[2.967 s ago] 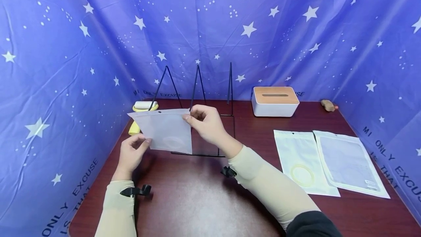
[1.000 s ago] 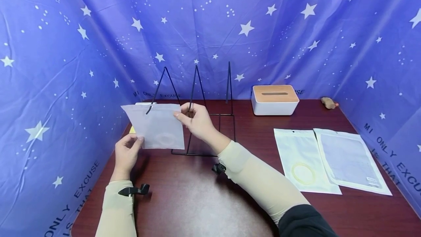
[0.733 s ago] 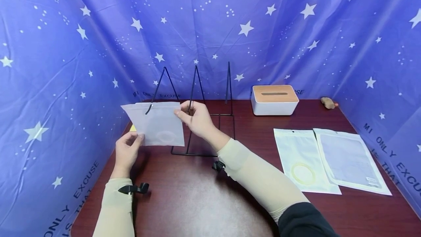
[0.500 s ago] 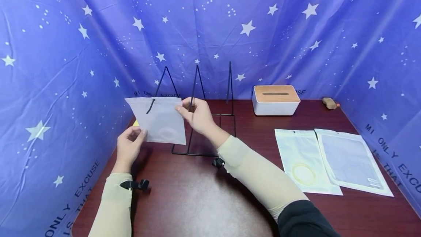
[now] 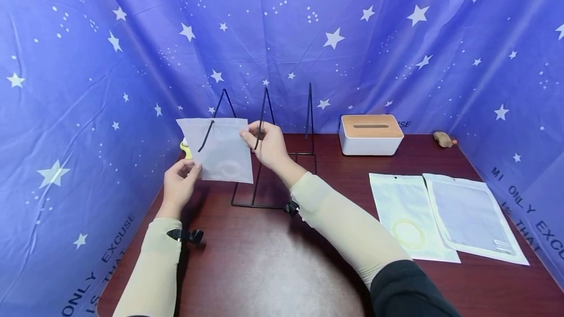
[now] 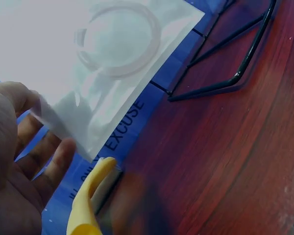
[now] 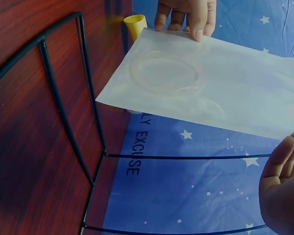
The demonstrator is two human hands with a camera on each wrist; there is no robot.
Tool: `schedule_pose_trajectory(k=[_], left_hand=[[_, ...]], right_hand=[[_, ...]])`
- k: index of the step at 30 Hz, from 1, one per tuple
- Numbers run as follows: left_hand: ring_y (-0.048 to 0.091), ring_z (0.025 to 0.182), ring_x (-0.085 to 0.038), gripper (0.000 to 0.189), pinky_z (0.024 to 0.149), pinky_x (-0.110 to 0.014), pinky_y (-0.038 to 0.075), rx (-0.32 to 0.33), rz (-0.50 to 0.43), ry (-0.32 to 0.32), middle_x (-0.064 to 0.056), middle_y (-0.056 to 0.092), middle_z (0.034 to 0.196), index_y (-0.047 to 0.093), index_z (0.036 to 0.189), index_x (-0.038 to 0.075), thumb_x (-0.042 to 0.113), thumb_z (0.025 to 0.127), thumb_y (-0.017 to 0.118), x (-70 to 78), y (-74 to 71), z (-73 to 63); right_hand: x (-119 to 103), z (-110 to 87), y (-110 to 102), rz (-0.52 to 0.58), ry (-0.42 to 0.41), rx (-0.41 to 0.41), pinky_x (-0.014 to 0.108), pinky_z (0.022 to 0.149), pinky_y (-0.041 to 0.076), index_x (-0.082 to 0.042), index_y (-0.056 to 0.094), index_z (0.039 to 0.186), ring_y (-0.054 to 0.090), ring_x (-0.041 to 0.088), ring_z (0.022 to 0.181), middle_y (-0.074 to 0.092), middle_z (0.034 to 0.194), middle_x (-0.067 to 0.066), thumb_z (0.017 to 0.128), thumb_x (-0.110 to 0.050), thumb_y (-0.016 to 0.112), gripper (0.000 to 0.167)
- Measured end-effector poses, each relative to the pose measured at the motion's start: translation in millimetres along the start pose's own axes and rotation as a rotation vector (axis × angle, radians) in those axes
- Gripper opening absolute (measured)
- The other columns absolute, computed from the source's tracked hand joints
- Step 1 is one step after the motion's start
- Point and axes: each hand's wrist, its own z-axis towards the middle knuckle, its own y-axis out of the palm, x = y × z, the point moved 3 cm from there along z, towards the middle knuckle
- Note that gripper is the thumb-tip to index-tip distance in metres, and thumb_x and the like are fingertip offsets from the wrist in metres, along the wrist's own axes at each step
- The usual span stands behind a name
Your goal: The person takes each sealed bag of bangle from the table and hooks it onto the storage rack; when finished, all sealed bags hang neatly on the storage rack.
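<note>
White bag [image 5: 229,148], threaded by its top hole [image 5: 213,121] on the left prong [image 5: 205,136] of the wire rack [image 5: 264,206], could tear or slip off if the fingers of left hand [image 5: 179,185] and right hand [image 5: 270,148], pinching its edges, tug unevenly

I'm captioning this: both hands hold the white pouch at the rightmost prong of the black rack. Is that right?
Not the rightmost: in the head view, the left hand and right hand hold the white pouch at the leftmost prong of the black rack.
</note>
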Motion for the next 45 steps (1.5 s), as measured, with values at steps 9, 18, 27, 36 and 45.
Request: schedule_pose_trajectory(k=[9, 18, 27, 36, 45], left_hand=[[0.064, 0.066, -0.021, 0.017, 0.06, -0.019, 0.048, 0.072, 0.001, -0.003, -0.035, 0.067, 0.088, 0.069, 0.107, -0.014, 0.0, 0.097, 0.071, -3.6, 7.2, 15.5], [0.058, 0.067, -0.004, 0.021, 0.061, -0.017, 0.046, 0.128, 0.014, -0.031, 0.001, 0.067, 0.079, 0.07, 0.108, -0.013, 0.004, 0.097, 0.073, -39.0, 12.5, 35.7], [0.058, 0.071, -0.007, 0.018, 0.065, -0.018, 0.049, 0.149, 0.02, -0.027, 0.003, 0.066, 0.08, 0.073, 0.103, -0.007, 0.007, 0.093, 0.077, -39.3, 16.7, 49.5], [0.059, 0.072, -0.006, 0.017, 0.067, -0.018, 0.047, 0.148, 0.053, -0.055, 0.007, 0.068, 0.08, 0.075, 0.107, -0.004, 0.006, 0.094, 0.077, -41.9, 23.0, 60.5], [0.06, 0.066, -0.004, 0.021, 0.059, -0.021, 0.055, 0.16, 0.024, -0.125, 0.011, 0.066, 0.08, 0.072, 0.108, -0.005, 0.009, 0.094, 0.078, -40.9, 30.2, 66.7]], right_hand=[[3, 9.5, 1, -0.053, -0.026, 0.062, 0.028, 0.056, 0.049, -0.008, 0.076, 0.094, 0.06, 0.014, 0.062, 0.07, 0.076, 0.002, 0.096, -0.024, 0.078, 0.016], [10, 17.6, 2, 0.041, 0.028, 0.111, 0.027, 0.048, 0.048, -0.004, 0.074, 0.095, 0.058, 0.013, 0.051, 0.067, 0.07, 0.006, 0.096, -0.017, 0.077, 0.014], [15, 30.9, 4, -0.001, 0.059, 0.167, 0.028, 0.056, 0.053, -0.004, 0.075, 0.094, 0.063, 0.013, 0.058, 0.07, 0.077, 0.005, 0.096, -0.018, 0.078, 0.014], [18, 42.2, 4, 0.005, 0.106, 0.221, 0.03, 0.056, 0.053, -0.005, 0.076, 0.091, 0.064, 0.017, 0.058, 0.069, 0.074, 0.003, 0.095, -0.019, 0.079, 0.015], [18, 50.2, 4, 0.038, 0.136, 0.248, 0.03, 0.055, 0.055, -0.004, 0.075, 0.094, 0.064, 0.016, 0.057, 0.07, 0.077, 0.005, 0.095, -0.018, 0.079, 0.014]])
